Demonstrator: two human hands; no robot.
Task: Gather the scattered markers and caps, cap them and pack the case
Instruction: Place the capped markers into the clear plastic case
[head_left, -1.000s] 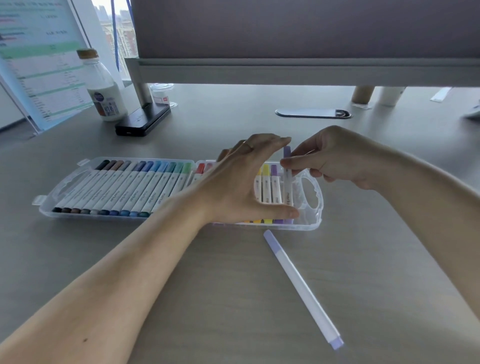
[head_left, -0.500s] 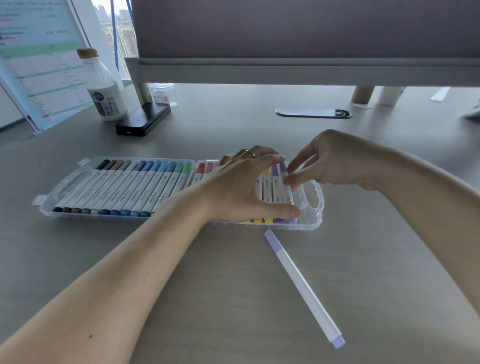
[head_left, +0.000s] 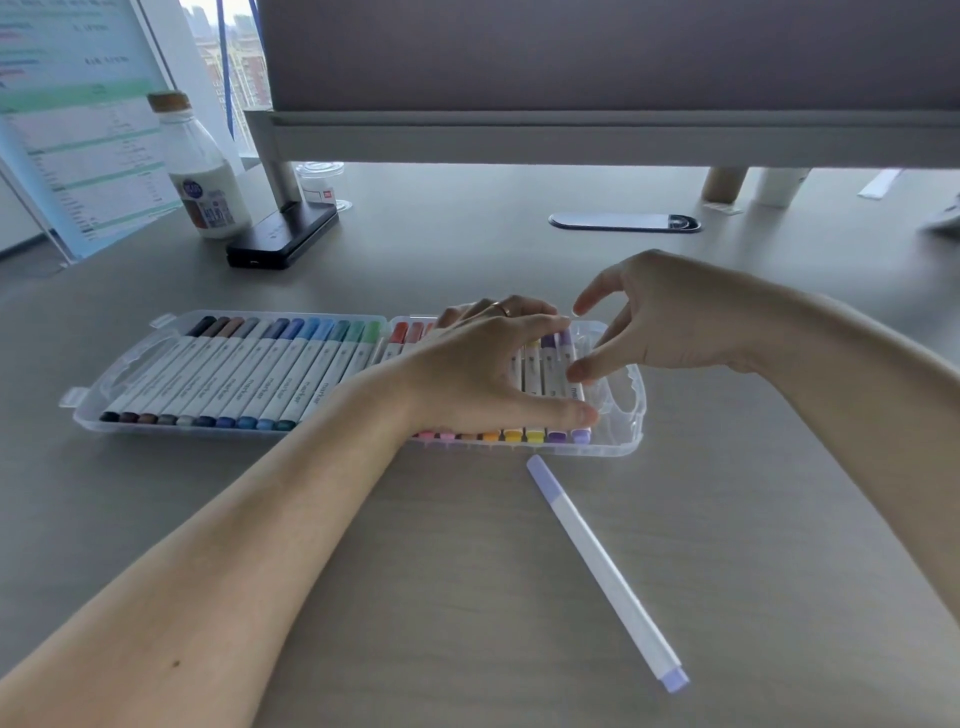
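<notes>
Since a moment before, the purple marker (head_left: 568, 364) had gone down into the clear case (head_left: 631, 415), and the right hand (head_left: 670, 317) had let go of it. That hand now hung over the right end of the case. Its grip was open, with the thumb and fingers spread apart and holding nothing. One fingertip (head_left: 576, 371) was just over the purple marker, but I could not tell if it touched.

The left hand (head_left: 478, 379) lay flat across the right half of the case. Its grip was open too, with the fingers stretched out over the markers there and the thumb near the front edge. It pressed on the markers but did not hold any one of them.

The case lay open on the grey desk (head_left: 415, 571). Its left half held a full row of dark, blue and green markers (head_left: 249, 379). Red, orange, yellow and purple ones showed in the right half, partly hidden by the left hand.

One light purple marker (head_left: 605, 569) lay loose on the desk in front of the case, tilted, with both caps on. Its far end was near the front wall of the case but apart from it.

A milk bottle (head_left: 200, 171) stood far back on the left, beside a black stand base (head_left: 283, 234).
</notes>
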